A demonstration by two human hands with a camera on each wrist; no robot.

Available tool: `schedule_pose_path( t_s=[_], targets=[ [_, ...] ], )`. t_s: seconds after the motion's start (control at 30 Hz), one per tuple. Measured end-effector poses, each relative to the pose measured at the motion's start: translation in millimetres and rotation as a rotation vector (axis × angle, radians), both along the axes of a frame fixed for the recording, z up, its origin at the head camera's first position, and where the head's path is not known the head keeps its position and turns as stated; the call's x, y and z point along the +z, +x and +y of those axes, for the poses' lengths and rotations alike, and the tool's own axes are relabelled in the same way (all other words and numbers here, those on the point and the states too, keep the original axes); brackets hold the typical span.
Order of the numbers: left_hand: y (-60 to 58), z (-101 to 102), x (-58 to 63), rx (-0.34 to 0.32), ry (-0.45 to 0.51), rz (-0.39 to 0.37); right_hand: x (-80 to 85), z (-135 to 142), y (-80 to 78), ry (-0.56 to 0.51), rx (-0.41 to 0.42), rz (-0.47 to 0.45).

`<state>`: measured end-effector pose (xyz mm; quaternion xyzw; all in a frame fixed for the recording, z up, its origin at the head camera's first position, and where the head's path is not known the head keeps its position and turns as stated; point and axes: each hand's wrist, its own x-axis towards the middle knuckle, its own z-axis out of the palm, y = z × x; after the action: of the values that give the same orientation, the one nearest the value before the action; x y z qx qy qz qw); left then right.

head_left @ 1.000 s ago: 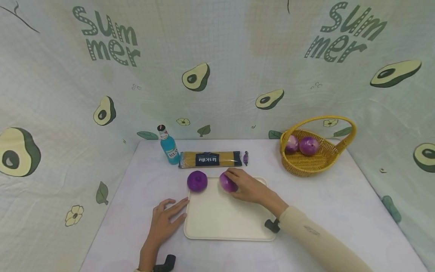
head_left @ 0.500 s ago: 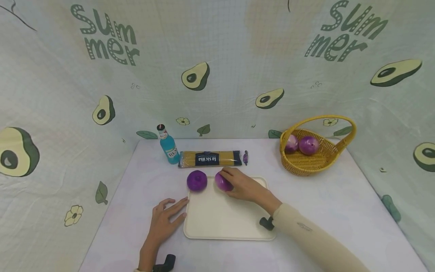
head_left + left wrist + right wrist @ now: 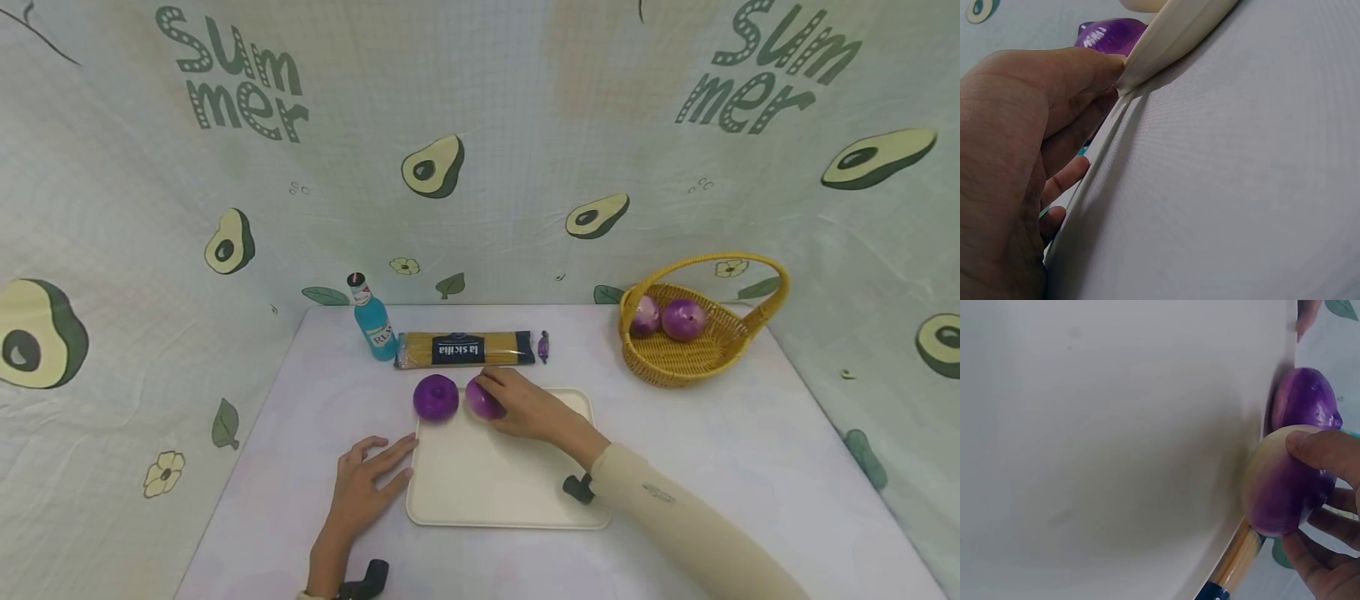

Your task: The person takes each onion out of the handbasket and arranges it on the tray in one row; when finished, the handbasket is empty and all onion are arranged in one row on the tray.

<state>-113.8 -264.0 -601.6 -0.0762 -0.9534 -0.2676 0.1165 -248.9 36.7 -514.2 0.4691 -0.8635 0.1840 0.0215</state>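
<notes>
My right hand (image 3: 528, 410) grips a purple onion (image 3: 480, 402) at the far side of a cream tray (image 3: 502, 492). In the right wrist view this onion (image 3: 1279, 481) fades from purple to cream, with the thumb on top and fingers round its side. Just left of it, a second, darker purple onion (image 3: 436, 398) sits at the tray's far left corner. My left hand (image 3: 363, 492) lies by the tray's left edge, fingers extended. In the left wrist view its thumb (image 3: 1079, 72) touches the tray rim (image 3: 1160, 44).
Behind the tray lie a spaghetti packet (image 3: 465, 350) and a small purple wrapped candy (image 3: 543, 347). A blue bottle (image 3: 375, 323) stands to the packet's left. At the back right, a yellow wicker basket (image 3: 678, 367) holds two purple onions (image 3: 683, 320). A printed cloth (image 3: 510, 108) hangs behind the table.
My right hand has carried its onion leftward along the tray's far side, closer to the darker onion. The left hand has stayed in place.
</notes>
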Motion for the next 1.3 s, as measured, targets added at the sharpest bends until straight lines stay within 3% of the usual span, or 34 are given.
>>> schedule_pose_path(
  t_s=[0.73,1.3],
  targets=[
    [-1.4,-2,-0.7,-0.019,0.026,-0.012,-6.9,-14,-4.4,0.031,-0.064,-0.097],
    [-1.3,0,1.9,-0.014,0.023,-0.017,-14.2,-1,-2.3,-0.011,-0.11,-0.068]
  ],
)
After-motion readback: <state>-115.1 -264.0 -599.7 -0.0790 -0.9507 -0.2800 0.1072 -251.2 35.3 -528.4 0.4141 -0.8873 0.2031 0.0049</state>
